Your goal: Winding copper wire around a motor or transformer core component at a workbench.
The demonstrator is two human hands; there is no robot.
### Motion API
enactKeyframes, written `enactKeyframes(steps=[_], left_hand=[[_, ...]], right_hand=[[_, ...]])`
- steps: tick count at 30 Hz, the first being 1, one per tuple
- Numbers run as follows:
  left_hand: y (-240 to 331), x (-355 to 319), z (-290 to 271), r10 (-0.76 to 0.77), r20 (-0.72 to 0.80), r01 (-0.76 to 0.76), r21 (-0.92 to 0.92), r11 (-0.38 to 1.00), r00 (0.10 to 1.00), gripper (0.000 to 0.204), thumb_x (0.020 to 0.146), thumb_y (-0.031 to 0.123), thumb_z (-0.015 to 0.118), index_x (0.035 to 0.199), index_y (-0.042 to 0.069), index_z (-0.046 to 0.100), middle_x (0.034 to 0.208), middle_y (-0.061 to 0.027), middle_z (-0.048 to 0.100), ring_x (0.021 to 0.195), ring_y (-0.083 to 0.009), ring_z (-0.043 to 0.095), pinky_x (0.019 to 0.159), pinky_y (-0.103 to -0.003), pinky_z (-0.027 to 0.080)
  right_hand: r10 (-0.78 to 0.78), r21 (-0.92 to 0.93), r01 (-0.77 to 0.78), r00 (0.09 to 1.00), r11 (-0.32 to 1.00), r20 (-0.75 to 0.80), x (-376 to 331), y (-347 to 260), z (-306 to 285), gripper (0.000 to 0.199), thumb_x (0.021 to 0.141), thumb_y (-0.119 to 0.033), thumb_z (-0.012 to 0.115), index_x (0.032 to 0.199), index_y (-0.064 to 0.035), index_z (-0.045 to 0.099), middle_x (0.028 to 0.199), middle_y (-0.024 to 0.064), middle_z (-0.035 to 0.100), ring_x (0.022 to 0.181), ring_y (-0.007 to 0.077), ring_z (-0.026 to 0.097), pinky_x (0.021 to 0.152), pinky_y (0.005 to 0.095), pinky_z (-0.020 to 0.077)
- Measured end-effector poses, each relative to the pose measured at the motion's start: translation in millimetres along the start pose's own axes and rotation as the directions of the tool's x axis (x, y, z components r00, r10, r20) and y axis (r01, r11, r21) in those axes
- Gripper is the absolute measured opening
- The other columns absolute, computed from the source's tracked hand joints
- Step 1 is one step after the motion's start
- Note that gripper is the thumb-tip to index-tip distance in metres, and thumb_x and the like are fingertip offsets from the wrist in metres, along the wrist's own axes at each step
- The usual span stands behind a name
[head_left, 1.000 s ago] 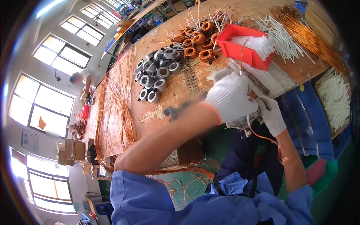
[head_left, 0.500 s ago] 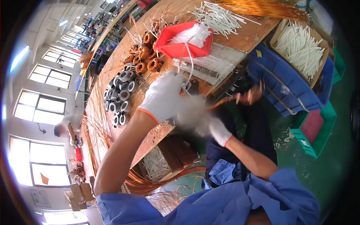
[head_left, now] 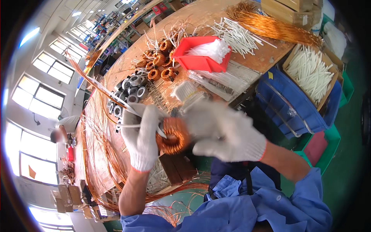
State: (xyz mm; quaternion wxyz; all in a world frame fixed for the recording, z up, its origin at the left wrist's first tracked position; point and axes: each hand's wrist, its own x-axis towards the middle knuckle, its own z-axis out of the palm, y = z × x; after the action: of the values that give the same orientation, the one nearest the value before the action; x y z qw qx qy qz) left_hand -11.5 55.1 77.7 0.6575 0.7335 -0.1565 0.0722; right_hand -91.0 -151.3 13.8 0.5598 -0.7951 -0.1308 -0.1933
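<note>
A ring coil wound with copper wire (head_left: 173,135) is held between both gloved hands in front of my chest. My left hand (head_left: 142,135), in a white knit glove, grips its left side together with thin white sleeved leads. Blurred by motion, my right hand (head_left: 226,131) wears the same kind of glove and closes on the coil's right side. Long copper wires (head_left: 96,87) trail up and left from the coil over the wooden bench (head_left: 266,58).
On the bench lie several wound coils (head_left: 158,63), bare grey ring cores (head_left: 131,91), a red tray of white tubing (head_left: 201,54) and loose white sleeves (head_left: 239,34). A box of white tubes (head_left: 311,73) sits on blue crates (head_left: 286,104). A person (head_left: 63,127) stands far left.
The view swung across the bench. Both hands came down from the bench edge toward my chest, and the wound coil now shows between them.
</note>
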Motion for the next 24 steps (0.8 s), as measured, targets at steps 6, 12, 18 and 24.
enactKeyframes(steps=[6,12,18,24], left_hand=[[-59.9,-37.6,-52.5,0.102,0.231,-0.104,-0.004,0.995,0.968,0.066,0.105,0.059,0.057,0.13,-0.002,0.055,0.108,-0.012,0.069,0.087,-0.0134,0.063,0.082,-0.03,0.052],[-168.4,-25.6,-119.1,-0.032,-0.117,0.101,0.65,0.753,0.993,0.061,0.096,0.043,0.07,0.135,-0.002,0.059,0.122,-0.0201,0.064,0.11,-0.0349,0.065,0.096,-0.044,0.052],[-244.8,26.6,-214.6,0.058,-0.352,0.289,0.843,0.453,0.934,0.085,0.088,0.045,0.078,0.156,0.008,0.042,0.125,-0.0276,0.059,0.111,-0.0449,0.064,0.095,-0.05,0.053],[-267.3,74.3,-231.4,-0.102,-0.461,0.471,0.845,0.254,0.882,0.067,0.087,0.057,0.074,0.139,0.018,0.061,0.116,-0.0304,0.065,0.105,-0.0462,0.069,0.091,-0.052,0.055]], right_hand=[[0.239,0.256,-0.309,0.932,0.916,0.272,22.1,-5.2,67.9,0.046,0.093,-0.026,0.074,0.127,0.0027,0.063,0.091,0.0136,0.072,0.067,0.0181,0.071,0.06,0.0344,0.0567],[0.458,0.631,-0.497,0.856,0.596,0.241,144.7,-39.3,48.2,0.041,0.102,-0.038,0.071,0.112,0.0012,0.067,0.096,0.0092,0.075,0.081,0.0164,0.075,0.069,0.0306,0.0615],[-0.101,-0.367,0.16,0.98,0.916,0.174,106.4,36.2,70.2,0.038,0.096,-0.029,0.076,0.124,-0.0041,0.068,0.112,0.0128,0.075,0.101,0.0253,0.074,0.092,0.0405,0.0597],[-0.285,-0.544,0.301,0.951,0.783,0.116,74.3,76.1,79.4,0.013,0.089,-0.019,0.077,0.091,-0.0063,0.076,0.101,0.0096,0.076,0.097,0.0296,0.073,0.089,0.0418,0.0578]])
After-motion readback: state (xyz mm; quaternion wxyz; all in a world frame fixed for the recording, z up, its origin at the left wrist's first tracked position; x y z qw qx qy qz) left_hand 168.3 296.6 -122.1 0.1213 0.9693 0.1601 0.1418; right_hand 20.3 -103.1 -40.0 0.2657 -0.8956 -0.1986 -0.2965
